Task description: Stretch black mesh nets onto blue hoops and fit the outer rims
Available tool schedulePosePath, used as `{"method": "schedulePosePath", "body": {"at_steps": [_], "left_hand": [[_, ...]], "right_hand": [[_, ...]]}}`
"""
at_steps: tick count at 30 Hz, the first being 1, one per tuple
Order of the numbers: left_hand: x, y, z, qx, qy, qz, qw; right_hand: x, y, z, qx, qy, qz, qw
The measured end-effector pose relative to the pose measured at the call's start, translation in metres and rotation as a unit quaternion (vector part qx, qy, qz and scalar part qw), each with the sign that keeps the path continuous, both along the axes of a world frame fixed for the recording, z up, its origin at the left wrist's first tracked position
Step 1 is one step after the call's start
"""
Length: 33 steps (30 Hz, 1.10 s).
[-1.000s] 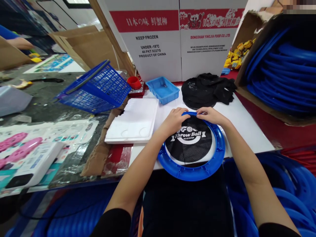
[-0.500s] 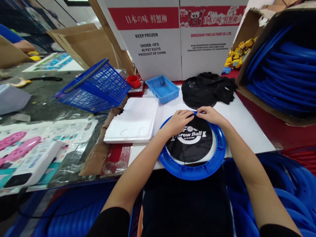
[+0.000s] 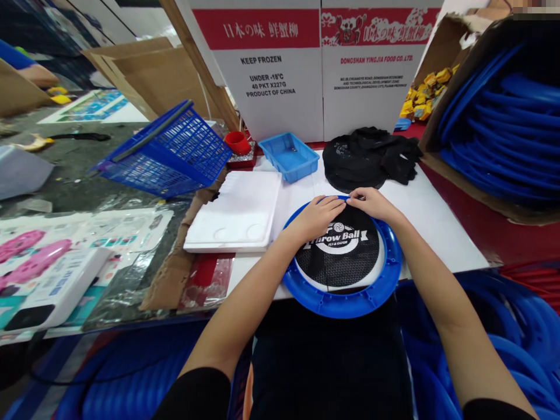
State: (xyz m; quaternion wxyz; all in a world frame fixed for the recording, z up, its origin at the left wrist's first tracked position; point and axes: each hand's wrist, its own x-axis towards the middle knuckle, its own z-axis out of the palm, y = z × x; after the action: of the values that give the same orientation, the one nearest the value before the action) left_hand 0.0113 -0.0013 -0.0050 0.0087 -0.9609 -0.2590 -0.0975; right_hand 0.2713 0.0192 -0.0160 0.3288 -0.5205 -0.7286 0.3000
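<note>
A blue plastic ring point(image 3: 343, 304) lies at the table's front edge, overhanging it slightly. Inside it sits a round black mesh cloth point(image 3: 339, 262) printed "Throw Ball" in white; a pale crescent shows between cloth and ring at the lower right. My left hand point(image 3: 317, 217) is laid over the ring's upper left, fingers together and tips on the far rim, its thumb hidden. Beside it, my right hand point(image 3: 370, 203) pinches with thumb and forefinger at the far rim, where the mesh edge meets the ring. The fingertips cover the exact spot held.
Behind the ring are a heap of black mesh cloths point(image 3: 371, 157) and a light blue tray point(image 3: 291, 160). White foam point(image 3: 236, 213) and a tilted blue basket point(image 3: 170, 154) are at left. A carton point(image 3: 450, 140) of blue rings stands at right. Another person's arm point(image 3: 37, 74) shows far left.
The left fingers have shifted slightly right along the far rim, closer to the right fingertips. The ring stays in about the same place.
</note>
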Motion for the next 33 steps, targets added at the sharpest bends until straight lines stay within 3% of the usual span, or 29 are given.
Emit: {"method": "schedulePosePath", "body": {"at_steps": [17,26,30,33], "left_hand": [[0.004,-0.002,-0.002,-0.026,-0.019,0.051,0.998],[0.003,-0.004,0.006,-0.008,-0.017,0.042,0.999],[0.007,-0.004,0.004,0.008,-0.013,0.065,0.998],[0.004,-0.013,0.014,0.003,-0.003,0.058,0.998]], "right_hand": [[-0.011,-0.001,0.003,0.008,-0.046,-0.076,0.996],[0.000,0.009,-0.003,-0.052,0.012,-0.011,0.999],[0.001,0.013,-0.006,-0.063,0.018,-0.021,0.998],[0.000,0.012,-0.005,-0.059,0.022,-0.029,0.998]]}}
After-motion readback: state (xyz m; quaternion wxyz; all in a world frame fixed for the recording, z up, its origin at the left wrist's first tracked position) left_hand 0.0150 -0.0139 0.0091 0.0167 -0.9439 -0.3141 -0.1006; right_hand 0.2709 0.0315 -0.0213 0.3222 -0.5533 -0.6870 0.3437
